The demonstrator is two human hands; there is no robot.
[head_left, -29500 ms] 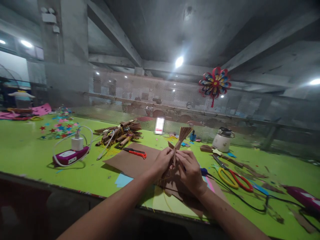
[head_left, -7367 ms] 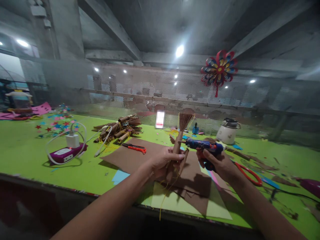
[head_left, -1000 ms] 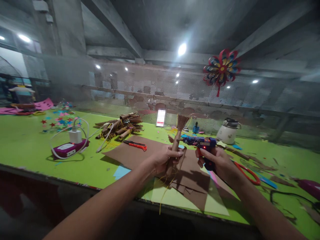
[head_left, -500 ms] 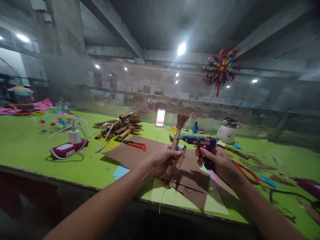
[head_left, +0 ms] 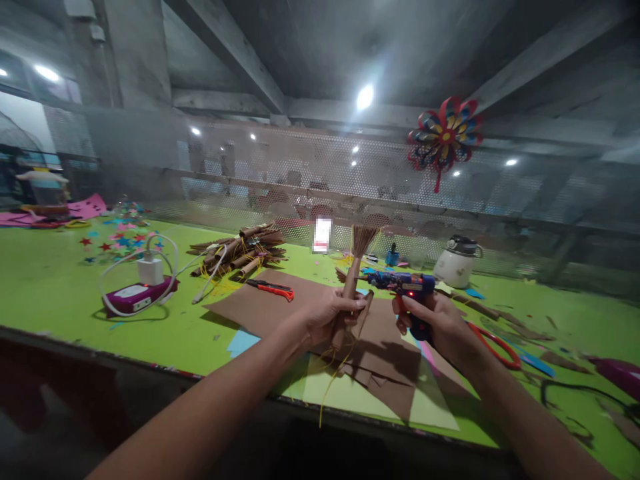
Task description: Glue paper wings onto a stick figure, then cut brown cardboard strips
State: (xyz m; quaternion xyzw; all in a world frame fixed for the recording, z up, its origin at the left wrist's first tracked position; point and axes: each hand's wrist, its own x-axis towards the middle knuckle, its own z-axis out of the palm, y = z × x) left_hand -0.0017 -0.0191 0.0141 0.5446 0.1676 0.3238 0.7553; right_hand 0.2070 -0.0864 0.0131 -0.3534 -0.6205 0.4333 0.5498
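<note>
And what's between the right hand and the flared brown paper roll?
The head view shows a dark-blue glue gun, held by the right hand and pointed at the flared brown paper roll.

A single head-worn camera is looking out from the person's own place at the near side of the green table, facing forward across it from above the tabletop. The left forearm and right forearm are reaching in from the near side, so the left hand and right hand are showing close, around the middle. The wide view is taking in the table's near edge, the perforated screen on the far side and the concrete ceiling overhead.
</note>
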